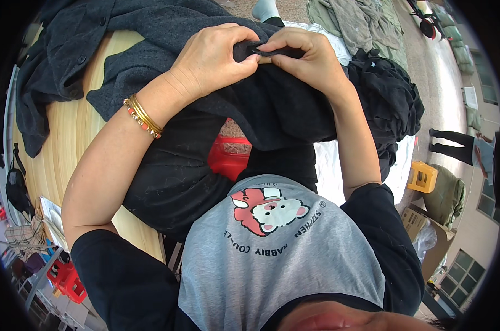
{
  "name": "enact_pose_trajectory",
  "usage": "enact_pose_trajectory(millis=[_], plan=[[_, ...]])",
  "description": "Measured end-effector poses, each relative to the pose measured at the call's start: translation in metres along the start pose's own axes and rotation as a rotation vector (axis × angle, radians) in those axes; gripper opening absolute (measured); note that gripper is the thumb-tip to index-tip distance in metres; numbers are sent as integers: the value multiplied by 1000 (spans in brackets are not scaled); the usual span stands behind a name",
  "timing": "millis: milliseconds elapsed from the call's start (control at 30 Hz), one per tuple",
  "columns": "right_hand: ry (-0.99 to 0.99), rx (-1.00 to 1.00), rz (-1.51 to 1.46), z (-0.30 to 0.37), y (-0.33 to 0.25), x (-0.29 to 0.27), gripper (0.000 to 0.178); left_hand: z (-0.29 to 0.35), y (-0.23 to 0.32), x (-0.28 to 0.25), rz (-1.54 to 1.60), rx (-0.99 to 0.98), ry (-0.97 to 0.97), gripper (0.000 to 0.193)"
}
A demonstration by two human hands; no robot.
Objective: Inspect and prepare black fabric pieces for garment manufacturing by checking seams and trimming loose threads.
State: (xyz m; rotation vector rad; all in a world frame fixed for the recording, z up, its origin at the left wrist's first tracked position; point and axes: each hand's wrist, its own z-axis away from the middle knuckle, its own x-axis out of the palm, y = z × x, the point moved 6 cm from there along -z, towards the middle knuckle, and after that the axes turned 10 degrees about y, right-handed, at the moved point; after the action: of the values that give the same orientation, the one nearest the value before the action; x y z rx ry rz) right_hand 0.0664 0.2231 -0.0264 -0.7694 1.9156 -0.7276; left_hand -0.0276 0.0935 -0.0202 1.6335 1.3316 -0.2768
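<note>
Grey shirt [294, 259] up close, left hand [214, 59] and right hand [309, 59] pinch dark cloth [283, 99].

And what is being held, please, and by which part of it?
The left hand and right hand pinch a dark garment by an edge; which edge it is cannot be told.

A charcoal-grey coat [131, 69] with dark buttons [81, 59] shows against a pale, wood-grained table [67, 132]. A grey T-shirt [327, 248] pairs black sleeves [120, 276] with a coral-and-white cartoon animal [277, 209]. Bangles [142, 113] gleam gold above orange beads [144, 126]; trousers [172, 182] are black. A red stool [228, 160], a yellow crate [422, 176], grey-green garments [360, 25] and a beige checked cloth [26, 237] add colour.
</note>
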Motion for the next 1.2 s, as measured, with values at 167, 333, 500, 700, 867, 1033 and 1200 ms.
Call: enact_pose_trajectory(millis=[167,333,500,700,867,1033,1200], plan=[[120,112,-242,-8,1,-1,20,-1,-4,-5,89,-126,1,32],[-9,180,-416,-17,-4,3,28,-1,-6,-8,154,-106,51,30],[46,-250,-334,-14,2,4,24,-1,-16,-2,202,-146,40,31],[54,17,-201,-7,11,12,20,2,-20,5,268,-229,-58,30],[-15,232,-207,-9,9,15,25,4,-22,8,263,-218,-23,26],[-7,361,-320,-13,10,14,28,-3,-12,1,381,-289,-9,20],[5,338,-149,-12,9,10,30,-1,-13,2,566,-504,-61,16]])
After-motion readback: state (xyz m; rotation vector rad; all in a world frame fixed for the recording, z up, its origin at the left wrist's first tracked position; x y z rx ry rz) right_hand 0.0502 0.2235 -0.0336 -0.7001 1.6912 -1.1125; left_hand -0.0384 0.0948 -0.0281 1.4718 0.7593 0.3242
